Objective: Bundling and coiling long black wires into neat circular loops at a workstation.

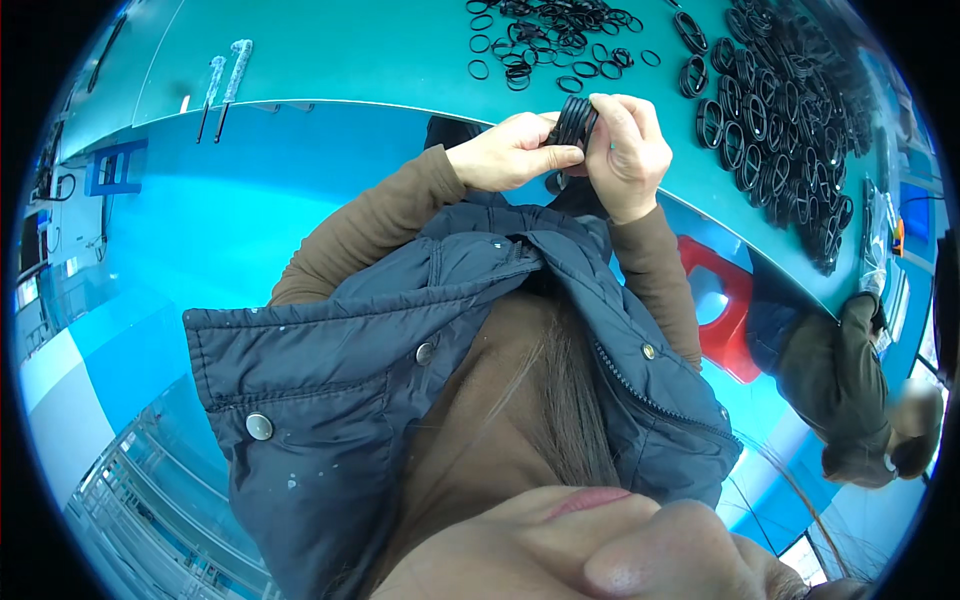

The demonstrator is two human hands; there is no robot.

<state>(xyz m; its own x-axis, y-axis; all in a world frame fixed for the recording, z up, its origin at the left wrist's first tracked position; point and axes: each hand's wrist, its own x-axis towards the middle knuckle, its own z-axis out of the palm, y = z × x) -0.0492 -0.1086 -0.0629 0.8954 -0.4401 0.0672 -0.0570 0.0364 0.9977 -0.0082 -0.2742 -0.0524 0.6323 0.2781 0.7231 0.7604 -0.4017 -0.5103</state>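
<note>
Between my two hands, over the near edge of the green table, is a coiled black cable (pixel 573 122). My left hand (pixel 503 152) grips the coil from its left side, thumb laid along the bottom of it. The fingers of my right hand (pixel 628 150) are pinched at the coil's right side. Just beyond my hands lies a scatter of small black rings (pixel 583 70), loose on the table. To the right, many black cable coils (pixel 757 110) lie heaped together, some tied round the middle.
The green table (pixel 370 60) runs across the far side. Two thin tools with clear-wrapped handles (pixel 236 72) jut over its edge at left. A red stool (pixel 728 310) stands below at right. Another person (pixel 835 360) sits at the table's right end. A blue stool (pixel 118 168) is far left.
</note>
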